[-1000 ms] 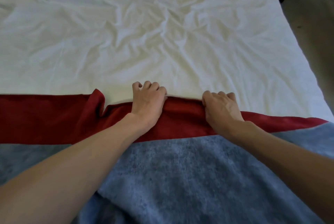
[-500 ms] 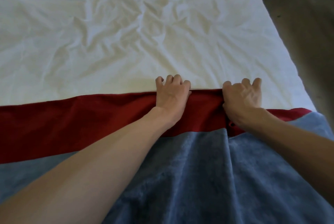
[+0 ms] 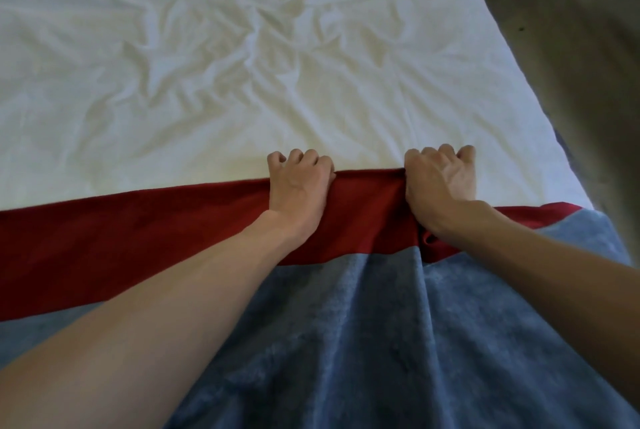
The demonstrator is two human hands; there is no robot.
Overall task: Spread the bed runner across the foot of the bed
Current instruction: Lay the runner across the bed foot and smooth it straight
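Across the foot of the bed (image 3: 519,137), the bed runner (image 3: 138,238) lies as a red band on the crumpled white sheet (image 3: 242,65), its far edge running nearly straight from the bed's left side toward its right corner. The person's left grip (image 3: 298,193) and right grip (image 3: 438,186), both bare hands, are closed on that far edge near the bed's right side, knuckles up and fingers curled over the hem, with a short span of red between them. It looks a soft, limp, light cloth that will pucker rather than slide flat, so I'd judge the hem the right place to hold, pulling outward to take up the fold beside the right wrist. Nearer the bed's foot a blue-grey plush cloth (image 3: 381,342) covers the rest; whether it is the runner's other face or a separate blanket I cannot tell. Fingertips are tucked out of sight, the runner's left end is cut off, and its right end is partly hidden behind the right forearm (image 3: 554,272)
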